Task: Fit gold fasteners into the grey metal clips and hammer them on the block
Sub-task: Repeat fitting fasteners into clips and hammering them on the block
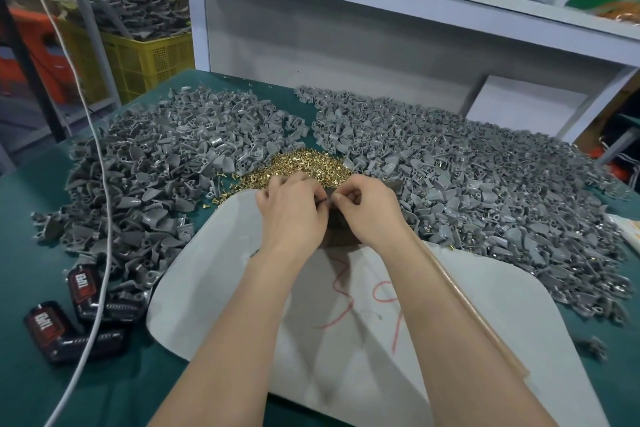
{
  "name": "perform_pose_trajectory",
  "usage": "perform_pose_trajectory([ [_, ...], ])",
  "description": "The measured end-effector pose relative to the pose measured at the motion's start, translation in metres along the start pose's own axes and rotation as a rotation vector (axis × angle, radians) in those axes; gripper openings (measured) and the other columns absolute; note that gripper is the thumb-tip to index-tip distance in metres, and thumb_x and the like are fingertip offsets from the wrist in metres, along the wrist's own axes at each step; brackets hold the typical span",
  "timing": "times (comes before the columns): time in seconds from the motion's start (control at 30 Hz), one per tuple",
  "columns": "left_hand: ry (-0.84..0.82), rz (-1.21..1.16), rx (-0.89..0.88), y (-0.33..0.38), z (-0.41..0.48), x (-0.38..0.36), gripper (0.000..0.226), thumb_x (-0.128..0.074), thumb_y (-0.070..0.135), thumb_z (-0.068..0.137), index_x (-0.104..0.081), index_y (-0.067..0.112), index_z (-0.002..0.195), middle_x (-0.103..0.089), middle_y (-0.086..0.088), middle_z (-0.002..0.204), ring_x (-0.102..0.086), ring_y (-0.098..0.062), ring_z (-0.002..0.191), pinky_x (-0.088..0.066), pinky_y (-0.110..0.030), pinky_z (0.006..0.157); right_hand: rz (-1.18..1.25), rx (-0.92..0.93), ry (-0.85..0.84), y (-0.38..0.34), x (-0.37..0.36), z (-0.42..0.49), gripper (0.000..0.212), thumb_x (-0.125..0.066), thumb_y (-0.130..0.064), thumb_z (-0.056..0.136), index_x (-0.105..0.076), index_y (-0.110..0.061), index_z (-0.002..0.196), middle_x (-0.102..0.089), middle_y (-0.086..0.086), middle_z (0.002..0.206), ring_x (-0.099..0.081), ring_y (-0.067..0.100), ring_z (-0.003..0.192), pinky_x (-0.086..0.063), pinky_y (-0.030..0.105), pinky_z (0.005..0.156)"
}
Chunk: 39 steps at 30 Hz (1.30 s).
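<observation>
Where the fingertips meet above the dark block (341, 231), the left hand (294, 215) and right hand (369, 213) both pinch one small grey clip (323, 202), fingers curled tight; whether a fastener already sits in it is too small to tell; the gold fasteners (304, 166) lie just beyond the knuckles, the block directly beneath; a wooden handle (467, 305) runs alongside the right forearm, nearer that hand for hammering.
</observation>
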<state>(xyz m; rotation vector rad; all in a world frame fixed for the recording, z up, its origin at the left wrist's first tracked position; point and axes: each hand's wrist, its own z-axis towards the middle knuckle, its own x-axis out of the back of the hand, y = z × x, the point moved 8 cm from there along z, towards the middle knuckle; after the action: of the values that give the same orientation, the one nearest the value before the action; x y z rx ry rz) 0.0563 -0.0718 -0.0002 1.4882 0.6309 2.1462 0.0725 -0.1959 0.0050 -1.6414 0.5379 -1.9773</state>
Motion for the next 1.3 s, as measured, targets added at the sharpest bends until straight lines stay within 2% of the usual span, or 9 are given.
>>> perform_pose_trajectory([
  [0.07,0.003,-0.008,-0.001,0.000,0.000,0.000,0.006,-0.060,0.029,0.090,-0.065,0.026,0.087,-0.055,0.011,0.104,-0.038,-0.022,0.109,-0.015,-0.029,0.078,0.025,0.010,-0.026,0.002,0.003,0.000,0.010,-0.060,-0.018,0.089,-0.068,-0.023,0.087,-0.066,-0.008,0.083,-0.060,0.013,0.083,-0.046,0.025,0.079],
  [0.13,0.004,-0.011,-0.003,0.001,0.000,0.000,0.006,-0.061,0.029,0.090,-0.065,0.027,0.086,-0.055,0.011,0.104,-0.038,-0.021,0.108,-0.015,-0.029,0.077,0.050,0.019,-0.016,0.003,0.010,0.001,0.013,-0.059,-0.017,0.091,-0.071,-0.020,0.094,-0.066,-0.008,0.086,-0.058,0.009,0.083,-0.044,0.022,0.083],
  [0.2,0.007,-0.009,-0.006,0.001,0.000,0.000,0.006,-0.061,0.028,0.090,-0.066,0.026,0.087,-0.056,0.011,0.105,-0.038,-0.021,0.109,-0.015,-0.029,0.077,0.035,0.025,0.012,0.003,0.013,0.002,0.012,-0.060,-0.019,0.090,-0.071,-0.019,0.094,-0.064,-0.009,0.083,-0.055,0.005,0.080,-0.039,0.017,0.078],
  [0.3,0.015,-0.004,-0.013,0.001,0.000,0.000,0.009,-0.059,0.026,0.090,-0.067,0.024,0.090,-0.057,0.010,0.108,-0.038,-0.022,0.109,-0.016,-0.029,0.078,-0.028,0.053,0.024,-0.003,0.008,0.001,0.007,-0.063,-0.021,0.088,-0.069,-0.020,0.086,-0.063,-0.008,0.078,-0.054,0.007,0.073,-0.041,0.019,0.072],
  [0.4,0.011,0.001,-0.014,0.001,0.000,-0.001,0.011,-0.059,0.028,0.091,-0.068,0.023,0.094,-0.058,0.009,0.111,-0.038,-0.022,0.109,-0.018,-0.030,0.079,-0.083,0.071,0.037,-0.006,0.004,0.001,0.009,-0.062,-0.020,0.088,-0.070,-0.017,0.088,-0.063,-0.002,0.085,-0.051,0.010,0.075,-0.036,0.017,0.068],
  [0.5,0.010,-0.001,-0.010,0.001,0.000,-0.001,0.012,-0.059,0.029,0.090,-0.068,0.023,0.095,-0.058,0.008,0.112,-0.038,-0.023,0.110,-0.018,-0.030,0.080,-0.110,0.058,0.045,-0.005,0.001,0.003,0.010,-0.059,-0.019,0.089,-0.069,-0.016,0.087,-0.062,0.001,0.090,-0.051,0.013,0.081,-0.038,0.023,0.073],
  [0.73,0.010,0.011,-0.016,0.002,-0.001,0.000,0.009,-0.058,0.027,0.090,-0.067,0.025,0.090,-0.057,0.008,0.109,-0.039,-0.022,0.108,-0.019,-0.031,0.080,0.049,0.040,0.121,0.000,0.001,-0.003,0.010,-0.061,-0.013,0.088,-0.061,-0.017,0.078,-0.054,-0.006,0.079,-0.044,0.001,0.063,-0.027,0.016,0.061],
  [1.17,0.011,0.004,-0.003,0.001,-0.001,-0.001,0.008,-0.058,0.027,0.090,-0.066,0.025,0.089,-0.056,0.010,0.108,-0.039,-0.022,0.110,-0.020,-0.032,0.084,0.053,0.086,0.182,-0.005,0.003,-0.013,0.007,-0.058,-0.008,0.089,-0.062,-0.005,0.084,-0.051,-0.004,0.082,-0.044,0.011,0.073,-0.028,0.018,0.065],
  [1.3,-0.010,0.006,-0.016,0.002,0.000,-0.001,0.010,-0.057,0.026,0.091,-0.066,0.023,0.093,-0.056,0.009,0.110,-0.039,-0.022,0.110,-0.019,-0.031,0.081,0.001,0.076,0.134,-0.008,0.003,-0.009,0.008,-0.057,-0.010,0.090,-0.062,-0.006,0.086,-0.053,-0.001,0.085,-0.047,0.014,0.078,-0.035,0.024,0.072],
])
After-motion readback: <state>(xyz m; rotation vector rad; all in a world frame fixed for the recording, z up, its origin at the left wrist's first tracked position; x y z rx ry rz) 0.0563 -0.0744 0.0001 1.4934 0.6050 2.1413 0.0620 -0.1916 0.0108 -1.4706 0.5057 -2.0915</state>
